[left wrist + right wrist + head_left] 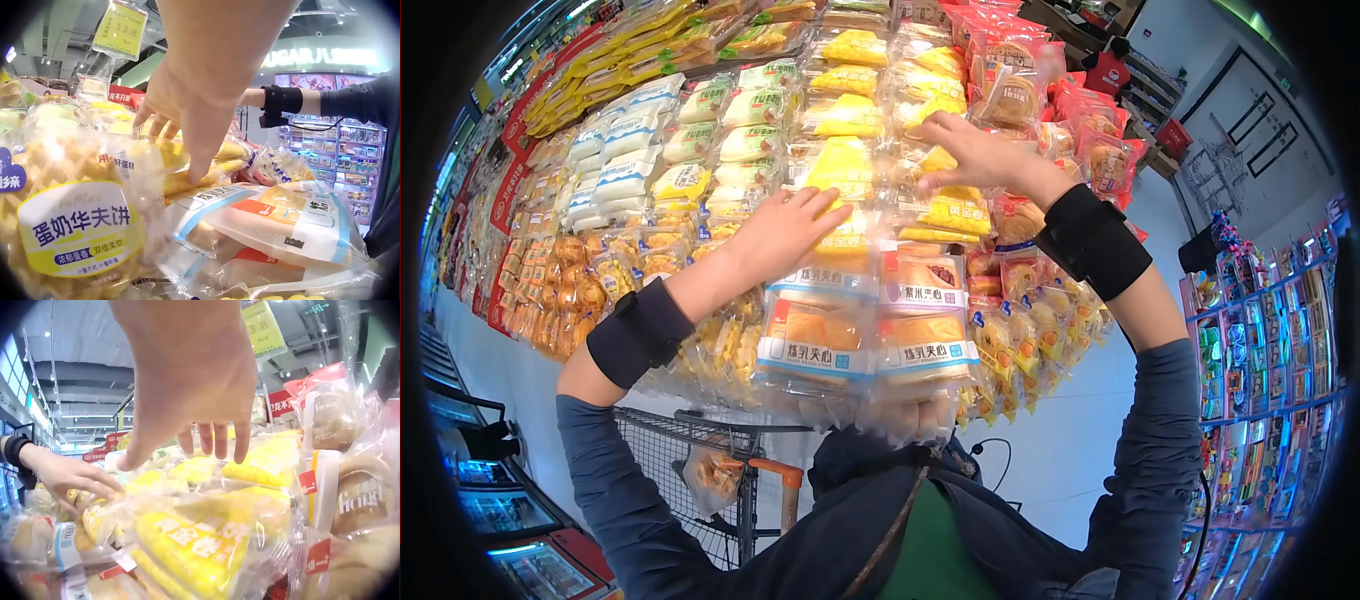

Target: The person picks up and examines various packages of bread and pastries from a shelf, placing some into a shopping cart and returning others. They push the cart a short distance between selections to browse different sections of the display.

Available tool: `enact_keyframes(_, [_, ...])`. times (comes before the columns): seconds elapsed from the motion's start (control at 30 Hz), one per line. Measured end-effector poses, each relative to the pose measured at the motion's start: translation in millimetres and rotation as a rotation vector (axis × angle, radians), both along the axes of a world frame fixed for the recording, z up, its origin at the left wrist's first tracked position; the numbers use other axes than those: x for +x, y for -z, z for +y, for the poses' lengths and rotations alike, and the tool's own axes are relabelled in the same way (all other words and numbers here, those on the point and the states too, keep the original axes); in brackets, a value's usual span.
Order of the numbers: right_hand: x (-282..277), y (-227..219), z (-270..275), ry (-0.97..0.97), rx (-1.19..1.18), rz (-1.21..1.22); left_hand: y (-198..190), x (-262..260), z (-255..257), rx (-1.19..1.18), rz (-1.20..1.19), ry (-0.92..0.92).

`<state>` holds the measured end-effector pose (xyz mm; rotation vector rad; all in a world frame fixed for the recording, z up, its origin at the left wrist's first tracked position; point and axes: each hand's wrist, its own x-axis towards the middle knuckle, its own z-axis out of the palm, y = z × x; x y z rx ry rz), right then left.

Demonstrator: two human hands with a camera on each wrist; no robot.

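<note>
In the head view, the left hand (pixel 785 235) rests with its fingers on yellow bread packets (pixel 840 170) in the middle of the display. The left wrist view has that hand (pixel 194 119) with thumb and fingers spread and pointing down over yellow packets (pixel 215 170). To its right, the other hand (pixel 985 155) reaches over a second column of yellow packets (pixel 955 210). Seen from its own wrist, the right hand (pixel 190 394) hovers with loose, spread fingers above a triangular yellow packet (pixel 187 547) and holds nothing; whether its fingertips touch anything is unclear.
White and blue bread packets (pixel 815 345) lie near the body, with round buns (pixel 550 285) to the left and red-edged packets (pixel 1110 155) at the right. A cart (pixel 690 440) holding a bag (pixel 715 475) stands below the display; lit shelves (pixel 1270 350) are far right.
</note>
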<state>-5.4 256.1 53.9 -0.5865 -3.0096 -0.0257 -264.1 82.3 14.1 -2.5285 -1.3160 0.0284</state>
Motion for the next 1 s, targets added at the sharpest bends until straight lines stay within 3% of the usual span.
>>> enact_keyframes(0.23, [-30.0,23.2,53.1,0.275,0.073,0.147,0.7,-3.6,3.6,-0.073,-0.073,-0.015])
enact_keyframes(0.33, [-40.9,25.4,62.4,0.329,0.107,0.058,1.3,-5.1,3.6,-0.101,-0.132,-0.024])
enact_keyframes(0.63, [-25.9,12.6,76.7,0.066,0.204,-0.031,-1.1,-9.6,7.6,-0.071,-0.112,0.019])
enact_keyframes(0.73, [-23.0,15.6,71.0,0.06,0.215,-0.043,-1.4,-8.5,8.1,-0.079,-0.098,0.008])
enact_keyframes(0.83, [-27.4,24.7,69.7,0.179,0.088,0.091,-0.8,-9.5,10.0,-0.091,-0.09,0.014])
enact_keyframes(0.93, [-33.9,37.2,58.9,0.304,0.131,0.151,-1.7,-9.5,8.5,-0.092,-0.095,0.011])
enact_keyframes(1.0, [-36.2,39.9,47.7,0.343,0.124,0.046,-2.2,-9.6,8.2,-0.091,-0.107,0.017])
